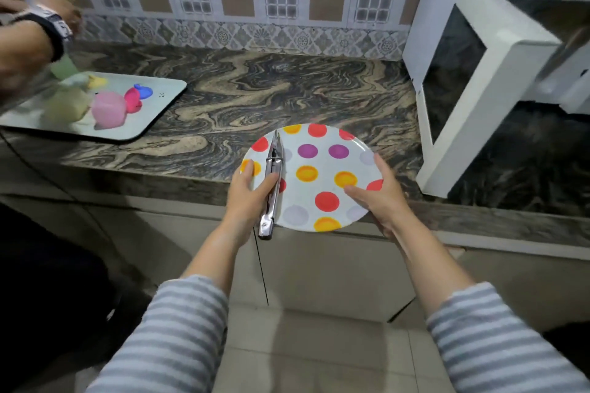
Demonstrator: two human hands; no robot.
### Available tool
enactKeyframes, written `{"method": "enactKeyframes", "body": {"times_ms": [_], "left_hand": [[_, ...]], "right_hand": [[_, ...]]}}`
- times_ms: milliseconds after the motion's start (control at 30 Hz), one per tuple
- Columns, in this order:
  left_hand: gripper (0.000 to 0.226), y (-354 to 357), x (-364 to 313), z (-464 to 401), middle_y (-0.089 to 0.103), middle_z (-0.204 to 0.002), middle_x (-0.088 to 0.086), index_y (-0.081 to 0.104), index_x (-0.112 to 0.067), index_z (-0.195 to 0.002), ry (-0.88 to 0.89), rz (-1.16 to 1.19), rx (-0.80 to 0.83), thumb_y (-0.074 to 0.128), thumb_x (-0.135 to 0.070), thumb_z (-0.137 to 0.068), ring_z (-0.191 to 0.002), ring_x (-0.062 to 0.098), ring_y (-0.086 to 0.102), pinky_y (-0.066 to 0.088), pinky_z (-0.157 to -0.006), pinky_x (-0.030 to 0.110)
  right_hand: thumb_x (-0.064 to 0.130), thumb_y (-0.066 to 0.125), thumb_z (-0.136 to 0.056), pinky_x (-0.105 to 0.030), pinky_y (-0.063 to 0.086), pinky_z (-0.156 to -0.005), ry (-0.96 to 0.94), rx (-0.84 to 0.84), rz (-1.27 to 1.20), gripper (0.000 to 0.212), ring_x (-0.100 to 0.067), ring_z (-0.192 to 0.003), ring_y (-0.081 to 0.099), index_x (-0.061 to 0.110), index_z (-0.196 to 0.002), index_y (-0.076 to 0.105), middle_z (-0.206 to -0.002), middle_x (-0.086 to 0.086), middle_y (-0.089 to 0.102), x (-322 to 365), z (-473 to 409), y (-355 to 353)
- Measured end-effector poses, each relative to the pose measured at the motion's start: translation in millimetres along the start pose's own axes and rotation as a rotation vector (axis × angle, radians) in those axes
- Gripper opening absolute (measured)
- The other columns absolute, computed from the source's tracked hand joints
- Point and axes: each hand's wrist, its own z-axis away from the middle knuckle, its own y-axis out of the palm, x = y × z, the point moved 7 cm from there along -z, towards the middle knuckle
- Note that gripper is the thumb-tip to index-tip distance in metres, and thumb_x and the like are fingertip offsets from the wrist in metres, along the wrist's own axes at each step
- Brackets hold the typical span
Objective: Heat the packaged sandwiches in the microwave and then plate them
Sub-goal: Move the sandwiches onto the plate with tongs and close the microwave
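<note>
Head view: we are gripping the plate (322,169) with both hands, left hand (252,194) also clamping the tongs (271,182), right hand (380,194) on the rim; keeping it level beside the open microwave (479,79).

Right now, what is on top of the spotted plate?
Metal tongs lie along the left side of the plate, pinned by the left hand. The right hand holds the opposite rim. No sandwich is visible; what the hands cover cannot be seen.
</note>
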Motion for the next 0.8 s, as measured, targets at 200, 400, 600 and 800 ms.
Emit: {"method": "enactKeyframes", "body": {"times_ms": [200, 400, 600, 800], "left_hand": [[0.053, 16.8, 10.1, 82.9, 0.049, -0.127, -0.013, 0.058, -0.028, -0.114, -0.032, 0.017, 0.010, 0.068, -0.053, -0.068, -0.121, 0.015, 0.049, 0.039, -0.106, 0.038], [0.083, 48.4, 19.1, 169.3, 0.046, -0.140, 0.000, 0.052, -0.016, -0.130, -0.016, -0.011, -0.049, 0.071, -0.064, -0.065, -0.127, 0.019, 0.050, 0.040, -0.108, 0.044], [0.050, 118.9, 29.5, 235.9, 0.056, -0.125, 0.007, 0.058, -0.026, -0.103, -0.080, -0.018, 0.040, 0.071, -0.059, -0.068, -0.115, 0.025, 0.060, 0.047, -0.098, 0.053], [0.062, 214.0, 8.8, 259.5, 0.057, -0.128, 0.002, 0.060, -0.031, -0.111, -0.071, 0.045, 0.150, 0.075, -0.065, -0.062, -0.116, 0.021, 0.060, 0.048, -0.099, 0.048]], "right_hand": [[-0.015, 0.065, -0.080, -0.019, 0.054, -0.065, 0.020, 0.054, -0.069, 0.064, -0.005, -0.087, 0.060, 0.028, -0.119, 0.039, -0.100, 0.013, 0.059, -21.7, 73.5, -28.6], [-0.013, 0.065, -0.082, -0.022, 0.057, -0.066, 0.043, 0.102, -0.066, 0.057, -0.005, -0.087, 0.063, 0.036, -0.104, 0.046, -0.100, 0.012, 0.062, -38.8, 141.8, -89.5], [-0.010, 0.070, -0.078, -0.023, 0.058, -0.069, 0.065, 0.026, -0.053, 0.066, -0.016, -0.100, 0.063, 0.023, -0.130, 0.044, -0.114, 0.001, 0.063, -54.6, 201.0, -180.3], [-0.009, 0.071, -0.077, -0.025, 0.055, -0.075, 0.055, -0.122, -0.068, 0.074, -0.016, -0.103, 0.061, 0.026, -0.134, 0.041, -0.116, 0.002, 0.061, -44.5, 226.7, -277.5]]}}
